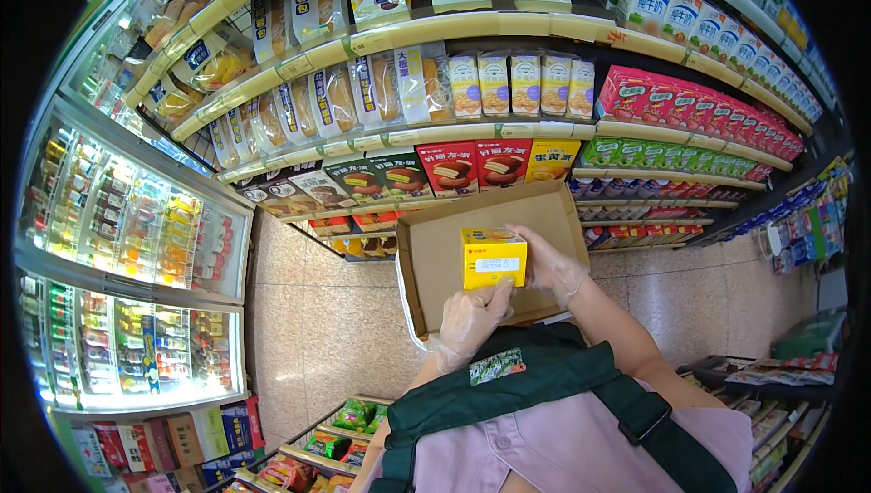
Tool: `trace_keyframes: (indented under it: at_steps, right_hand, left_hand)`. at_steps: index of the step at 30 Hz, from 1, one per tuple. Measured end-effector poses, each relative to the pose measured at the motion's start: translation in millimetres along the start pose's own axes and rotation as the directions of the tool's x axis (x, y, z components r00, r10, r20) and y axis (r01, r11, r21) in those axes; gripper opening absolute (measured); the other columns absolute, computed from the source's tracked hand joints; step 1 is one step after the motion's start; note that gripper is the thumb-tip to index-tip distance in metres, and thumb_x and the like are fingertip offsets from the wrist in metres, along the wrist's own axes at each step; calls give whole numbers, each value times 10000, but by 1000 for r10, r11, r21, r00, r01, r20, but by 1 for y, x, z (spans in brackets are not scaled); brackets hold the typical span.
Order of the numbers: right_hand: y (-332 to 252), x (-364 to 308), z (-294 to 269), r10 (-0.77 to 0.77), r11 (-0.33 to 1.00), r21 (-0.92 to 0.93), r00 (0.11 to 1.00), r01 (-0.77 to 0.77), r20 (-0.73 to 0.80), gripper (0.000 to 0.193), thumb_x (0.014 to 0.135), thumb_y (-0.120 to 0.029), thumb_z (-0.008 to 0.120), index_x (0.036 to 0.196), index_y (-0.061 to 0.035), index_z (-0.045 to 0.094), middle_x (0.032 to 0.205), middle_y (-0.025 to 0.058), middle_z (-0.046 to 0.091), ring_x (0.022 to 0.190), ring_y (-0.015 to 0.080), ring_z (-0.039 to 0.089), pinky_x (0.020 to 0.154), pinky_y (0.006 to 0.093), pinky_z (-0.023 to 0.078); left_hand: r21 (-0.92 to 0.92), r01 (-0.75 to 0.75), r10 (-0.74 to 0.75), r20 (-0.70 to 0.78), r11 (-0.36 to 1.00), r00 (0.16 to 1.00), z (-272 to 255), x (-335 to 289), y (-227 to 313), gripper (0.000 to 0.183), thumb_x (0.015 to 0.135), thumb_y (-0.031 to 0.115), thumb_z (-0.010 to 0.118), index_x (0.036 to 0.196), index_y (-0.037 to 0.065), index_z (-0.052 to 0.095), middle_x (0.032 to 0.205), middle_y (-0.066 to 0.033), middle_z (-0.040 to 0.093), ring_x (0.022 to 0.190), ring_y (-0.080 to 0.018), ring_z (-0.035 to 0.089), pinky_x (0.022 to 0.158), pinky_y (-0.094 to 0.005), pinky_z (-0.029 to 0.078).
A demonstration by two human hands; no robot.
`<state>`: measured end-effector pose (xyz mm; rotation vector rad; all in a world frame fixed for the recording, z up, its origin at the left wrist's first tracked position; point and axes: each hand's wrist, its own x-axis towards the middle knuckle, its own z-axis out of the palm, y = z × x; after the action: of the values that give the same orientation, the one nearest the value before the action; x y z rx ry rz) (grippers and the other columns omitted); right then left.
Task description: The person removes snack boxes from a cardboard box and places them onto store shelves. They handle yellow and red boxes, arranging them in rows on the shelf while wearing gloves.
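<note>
A small yellow carton box (494, 259) with a white label on its near face is held up in front of me. My right hand (547, 262), in a clear plastic glove, grips it by its right side. At its lower edge is my left hand (474, 313), also gloved, fingers curled and pressed against the front below the label. Whether a fingertip goes under the box is hidden. Below and behind the hands sits a large open brown cardboard box (435, 230), its bare bottom showing.
Ahead, a curved-looking shelf rack (508, 126) carries packaged bread, snack cartons and drink cartons. Lit glass-door fridges (136, 248) with bottles stand at the left. Low racks with packets (327, 443) are beside me at the lower left, more at the lower right. Tiled floor (318, 312) lies between.
</note>
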<state>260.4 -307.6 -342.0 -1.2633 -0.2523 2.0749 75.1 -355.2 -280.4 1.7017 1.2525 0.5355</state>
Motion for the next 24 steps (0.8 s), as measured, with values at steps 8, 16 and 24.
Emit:
trace_keyframes:
  at_steps: [8, 16, 24]
  right_hand:
    - [5, 16, -24, 7, 998, 55, 998, -11, 69, 518, 917, -571, 539, 1219, -161, 630, 1079, 11, 708, 888, 149, 707, 648, 321, 588]
    - [5, 15, -19, 6, 1000, 11, 1000, -6, 7, 482, 874, -668, 502, 1067, -249, 642, 783, -78, 648, 550, 79, 525, 419, 231, 288]
    - [2, 9, -21, -4, 1000, 14, 1000, 4, -7, 465, 874, -660, 517, 1046, -249, 653, 776, -78, 651, 549, 77, 534, 420, 233, 285]
  left_hand:
    - [29, 17, -18, 54, 999, 998, 0, 4, 4, 425, 982, 382, 559, 867, 21, 753, 657, -67, 698, 631, -131, 683, 649, -278, 541]
    - [28, 57, -59, 68, 998, 996, 4, 6, 5, 410, 973, 389, 572, 895, 31, 758, 661, -65, 700, 634, -127, 683, 650, -277, 543]
    - [26, 34, -37, 91, 999, 995, 9, 9, 3, 400, 974, 387, 571, 917, 38, 758, 684, -66, 707, 649, -127, 688, 656, -273, 544]
